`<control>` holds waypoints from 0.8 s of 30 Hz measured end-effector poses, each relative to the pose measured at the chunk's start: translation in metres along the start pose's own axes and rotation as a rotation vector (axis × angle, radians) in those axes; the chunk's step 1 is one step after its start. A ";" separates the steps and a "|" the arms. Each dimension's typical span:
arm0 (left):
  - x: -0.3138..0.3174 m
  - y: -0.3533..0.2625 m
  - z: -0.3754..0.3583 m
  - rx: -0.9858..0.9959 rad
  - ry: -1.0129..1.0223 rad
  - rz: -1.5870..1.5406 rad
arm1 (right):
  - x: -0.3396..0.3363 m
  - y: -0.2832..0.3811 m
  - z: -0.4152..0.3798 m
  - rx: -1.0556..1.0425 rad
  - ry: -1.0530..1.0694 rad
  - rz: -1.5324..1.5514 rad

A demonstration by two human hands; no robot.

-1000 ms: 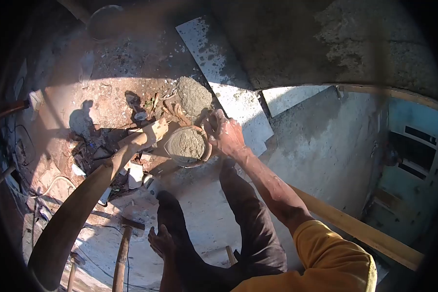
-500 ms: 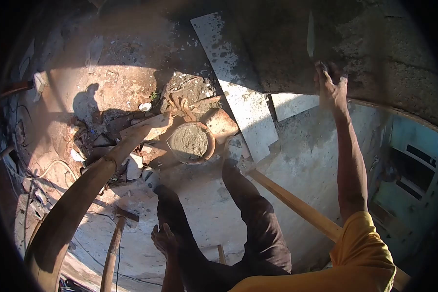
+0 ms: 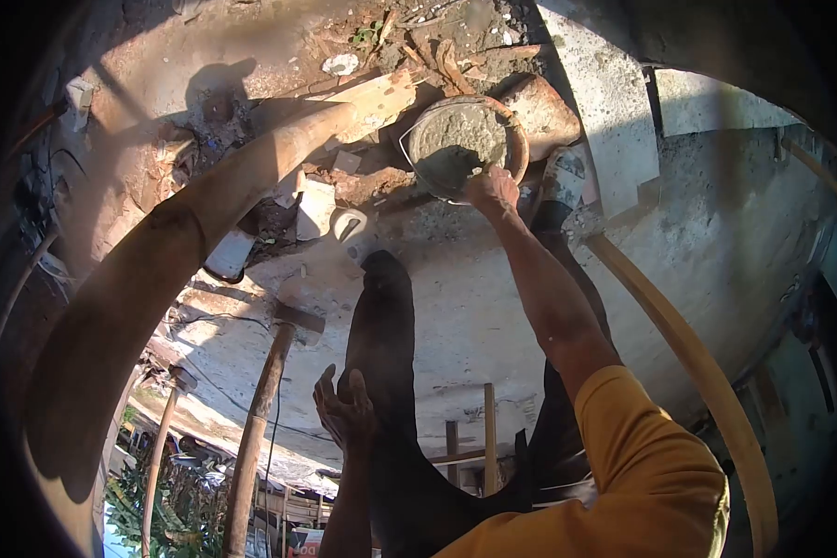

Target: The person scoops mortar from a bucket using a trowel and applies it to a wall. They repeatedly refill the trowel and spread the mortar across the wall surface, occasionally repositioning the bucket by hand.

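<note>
My right hand (image 3: 495,190) is closed at the near rim of a round bucket (image 3: 518,139). Grey wet mortar (image 3: 451,135) fills much of that bucket. The trowel whose pointed blade showed above this hand earlier is mostly hidden now, its blade apparently down in the mortar. Near my knee, my left hand (image 3: 346,407) hangs in the air with fingers apart and nothing in it. The bucket stands beside a reddish block (image 3: 541,112) and my right foot (image 3: 564,177).
A thick bamboo pole (image 3: 191,219) slants across the left. Wooden props (image 3: 260,418) stand nearer my left hand, and a long timber strip (image 3: 688,349) runs down the right. A pale board (image 3: 604,102) leans behind the bucket. Rubble (image 3: 316,206) lies left of it.
My right hand has come down from the dark wall surface at upper right to the bucket, trowel with it. My view has tilted lower. The left hand stays low with its fingers apart.
</note>
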State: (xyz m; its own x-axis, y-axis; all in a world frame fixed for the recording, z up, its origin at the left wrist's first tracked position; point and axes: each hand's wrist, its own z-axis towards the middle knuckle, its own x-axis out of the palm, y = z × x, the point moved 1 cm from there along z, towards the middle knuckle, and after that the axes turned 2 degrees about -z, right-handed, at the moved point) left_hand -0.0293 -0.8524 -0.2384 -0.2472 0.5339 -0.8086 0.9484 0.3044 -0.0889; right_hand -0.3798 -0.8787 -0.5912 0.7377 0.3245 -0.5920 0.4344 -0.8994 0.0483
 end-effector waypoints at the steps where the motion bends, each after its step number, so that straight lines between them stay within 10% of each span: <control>1: 0.001 0.007 0.001 -0.012 0.006 -0.016 | 0.013 0.018 0.013 -0.016 -0.027 0.048; 8: 0.010 0.025 0.001 0.017 -0.016 -0.094 | 0.021 -0.039 -0.066 -0.259 -0.445 0.334; 18: 0.010 -0.039 -0.018 -0.141 -0.007 0.062 | -0.280 0.015 -0.125 -0.516 -0.279 -0.010; 22: 0.018 -0.063 -0.029 -0.120 -0.001 0.070 | -0.354 0.027 -0.119 -0.706 0.254 0.722; 24: 0.020 -0.068 -0.036 -0.088 -0.010 0.091 | -0.396 0.028 -0.083 -0.816 0.434 0.625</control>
State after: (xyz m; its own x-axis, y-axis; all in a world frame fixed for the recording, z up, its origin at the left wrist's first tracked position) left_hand -0.1056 -0.8346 -0.2274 -0.1585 0.5545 -0.8170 0.9455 0.3236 0.0362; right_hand -0.6173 -1.0079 -0.2883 0.9939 0.1007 0.0448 0.0155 -0.5302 0.8477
